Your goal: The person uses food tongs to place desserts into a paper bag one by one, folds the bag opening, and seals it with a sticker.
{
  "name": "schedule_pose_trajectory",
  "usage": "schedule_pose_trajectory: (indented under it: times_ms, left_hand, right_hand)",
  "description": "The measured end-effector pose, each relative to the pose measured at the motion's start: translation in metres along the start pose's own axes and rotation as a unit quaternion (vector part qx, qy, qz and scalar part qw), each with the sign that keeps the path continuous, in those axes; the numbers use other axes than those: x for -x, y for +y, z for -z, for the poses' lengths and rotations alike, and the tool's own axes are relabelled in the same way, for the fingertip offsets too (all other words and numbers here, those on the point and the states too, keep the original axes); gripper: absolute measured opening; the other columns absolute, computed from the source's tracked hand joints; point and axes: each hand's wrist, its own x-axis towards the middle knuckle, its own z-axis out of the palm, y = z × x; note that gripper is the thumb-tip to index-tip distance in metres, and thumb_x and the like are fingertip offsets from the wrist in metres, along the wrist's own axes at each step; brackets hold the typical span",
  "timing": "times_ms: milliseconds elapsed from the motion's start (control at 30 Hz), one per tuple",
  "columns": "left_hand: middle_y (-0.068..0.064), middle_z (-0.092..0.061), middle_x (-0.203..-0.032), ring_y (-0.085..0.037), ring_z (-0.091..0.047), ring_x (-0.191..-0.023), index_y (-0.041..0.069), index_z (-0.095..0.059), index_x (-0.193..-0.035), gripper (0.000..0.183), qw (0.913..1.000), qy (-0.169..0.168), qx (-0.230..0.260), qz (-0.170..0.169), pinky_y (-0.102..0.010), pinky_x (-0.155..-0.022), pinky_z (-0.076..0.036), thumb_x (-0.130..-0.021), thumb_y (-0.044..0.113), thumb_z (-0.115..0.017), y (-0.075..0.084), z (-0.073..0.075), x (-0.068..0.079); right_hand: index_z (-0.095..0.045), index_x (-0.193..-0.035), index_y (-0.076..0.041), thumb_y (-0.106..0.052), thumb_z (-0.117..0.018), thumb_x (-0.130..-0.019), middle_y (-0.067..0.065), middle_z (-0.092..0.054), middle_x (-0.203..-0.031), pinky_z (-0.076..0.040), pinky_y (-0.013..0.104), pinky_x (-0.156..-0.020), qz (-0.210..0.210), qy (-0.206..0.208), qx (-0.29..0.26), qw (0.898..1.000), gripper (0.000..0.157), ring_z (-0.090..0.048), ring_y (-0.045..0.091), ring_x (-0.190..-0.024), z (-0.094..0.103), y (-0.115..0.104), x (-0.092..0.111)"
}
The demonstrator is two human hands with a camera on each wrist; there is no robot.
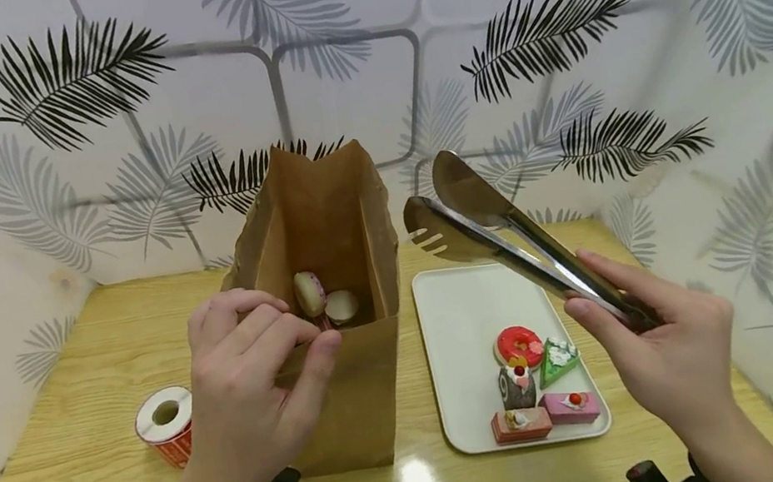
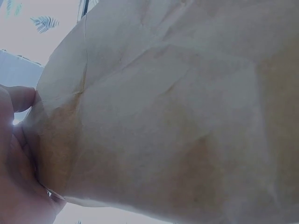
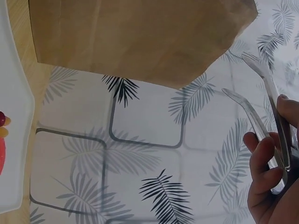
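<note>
A brown paper bag (image 1: 339,400) stands upright on the table with its mouth open. My left hand (image 1: 251,372) grips the bag's near left rim; in the left wrist view the bag (image 2: 163,112) fills most of the picture. Inside the bag lie a round cream-coloured sweet with a pink-purple filling (image 1: 310,293) and a pale round piece (image 1: 342,306). My right hand (image 1: 664,340) holds metal tongs (image 1: 525,232), raised above the right side of the tray. The tongs' arms stand apart with nothing between their tips, as the right wrist view also shows.
A white tray (image 1: 472,303) lies right of the bag. On it are a red donut (image 1: 519,347), a green triangular cake (image 1: 559,359), a dark roll cake (image 1: 517,385) and two pink rectangular cakes (image 1: 570,406). A label roll (image 1: 167,423) stands left.
</note>
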Motion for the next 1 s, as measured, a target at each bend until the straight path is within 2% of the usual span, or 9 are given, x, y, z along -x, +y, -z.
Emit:
schedule_pose_trajectory:
  times_ms: [200, 400, 467, 600, 667, 700, 833, 900, 1000]
  left_hand:
    - [-0.004, -0.069, -0.069, -0.031, -0.059, -0.089, 0.011, -0.068, -0.069, 0.047, 1.0000, 0.001, 0.000, 0.000, -0.050, -0.085, -0.036, -0.106, 0.040, -0.059, 0.000, -0.001, 0.000]
    - [-0.005, -0.069, -0.069, -0.031, -0.059, -0.089, 0.011, -0.068, -0.069, 0.047, 1.0000, 0.004, 0.000, -0.002, -0.050, -0.084, -0.035, -0.106, 0.038, -0.059, -0.002, -0.003, 0.003]
    - [-0.005, -0.069, -0.069, -0.031, -0.059, -0.088, 0.011, -0.068, -0.069, 0.047, 1.0000, 0.009, 0.000, -0.003, -0.050, -0.084, -0.036, -0.106, 0.038, -0.059, -0.003, -0.003, 0.003]
    - [-0.006, -0.069, -0.069, -0.031, -0.059, -0.088, 0.010, -0.068, -0.069, 0.047, 0.9999, 0.015, 0.000, -0.002, -0.050, -0.085, -0.036, -0.105, 0.039, -0.060, -0.004, -0.003, 0.003]
    - [-0.006, -0.068, -0.069, -0.031, -0.059, -0.088, 0.010, -0.068, -0.069, 0.047, 0.9999, 0.016, 0.000, -0.001, -0.050, -0.085, -0.035, -0.105, 0.039, -0.060, -0.005, -0.003, 0.003]
    - [-0.006, -0.068, -0.069, -0.031, -0.059, -0.087, 0.010, -0.068, -0.069, 0.047, 0.9999, 0.017, 0.000, 0.000, -0.050, -0.085, -0.035, -0.105, 0.039, -0.060, -0.005, -0.002, 0.003]
    - [-0.006, -0.068, -0.068, -0.031, -0.058, -0.087, 0.010, -0.069, -0.069, 0.047, 0.9999, 0.016, 0.001, 0.002, -0.049, -0.085, -0.035, -0.105, 0.039, -0.060, -0.004, 0.000, 0.002]
    - [-0.006, -0.068, -0.068, -0.031, -0.058, -0.086, 0.010, -0.069, -0.069, 0.047, 0.9999, 0.016, 0.001, 0.001, -0.049, -0.085, -0.035, -0.105, 0.039, -0.060, -0.004, -0.001, 0.002]
    - [-0.006, -0.068, -0.068, -0.031, -0.058, -0.086, 0.010, -0.069, -0.069, 0.047, 0.9999, 0.017, 0.003, -0.002, -0.049, -0.085, -0.035, -0.105, 0.039, -0.060, -0.002, -0.002, 0.001]
  right_hand:
    - [-0.080, -0.111, -0.001, 0.013, -0.090, -0.067, -0.032, -0.071, -0.097, -0.041, 0.005, -0.051, -0.032, -0.011, 0.065, 0.997, 0.047, -0.055, -0.014, -0.056, 0.013, 0.015, 0.008]
    - [-0.082, -0.112, -0.010, 0.006, -0.093, -0.068, -0.035, -0.069, -0.098, -0.041, 0.009, -0.049, -0.067, -0.036, 0.105, 0.992, 0.048, -0.053, -0.010, -0.053, 0.018, 0.024, 0.014]
    - [-0.083, -0.112, -0.012, 0.004, -0.094, -0.068, -0.028, -0.073, -0.098, -0.040, 0.010, -0.047, -0.074, -0.045, 0.117, 0.989, 0.048, -0.051, -0.009, -0.051, 0.019, 0.027, 0.015]
    - [-0.082, -0.114, -0.015, -0.003, -0.094, -0.071, 0.002, -0.080, -0.086, -0.033, 0.014, -0.042, -0.087, -0.063, 0.153, 0.982, 0.046, -0.041, -0.009, -0.045, 0.022, 0.036, 0.018]
    - [-0.082, -0.115, -0.014, -0.009, -0.094, -0.073, 0.014, -0.079, -0.083, -0.031, 0.017, -0.040, -0.099, -0.079, 0.175, 0.977, 0.044, -0.036, -0.008, -0.044, 0.024, 0.043, 0.020]
    - [-0.082, -0.115, -0.014, -0.012, -0.094, -0.074, 0.013, -0.076, -0.074, -0.029, 0.019, -0.039, -0.106, -0.091, 0.190, 0.972, 0.043, -0.032, -0.008, -0.043, 0.025, 0.048, 0.022]
    - [-0.081, -0.118, -0.014, -0.025, -0.092, -0.080, -0.001, -0.058, -0.051, -0.024, 0.023, -0.037, -0.128, -0.147, 0.245, 0.950, 0.041, -0.022, -0.006, -0.041, 0.028, 0.068, 0.029]
    - [-0.080, -0.119, -0.014, -0.030, -0.090, -0.082, -0.009, -0.042, -0.043, -0.022, 0.025, -0.038, -0.132, -0.169, 0.272, 0.938, 0.041, -0.018, -0.003, -0.042, 0.029, 0.078, 0.032]
    - [-0.079, -0.122, -0.013, -0.036, -0.086, -0.086, -0.011, -0.037, -0.039, -0.023, 0.028, -0.040, -0.151, -0.194, 0.294, 0.924, 0.042, -0.017, 0.002, -0.044, 0.030, 0.091, 0.035]
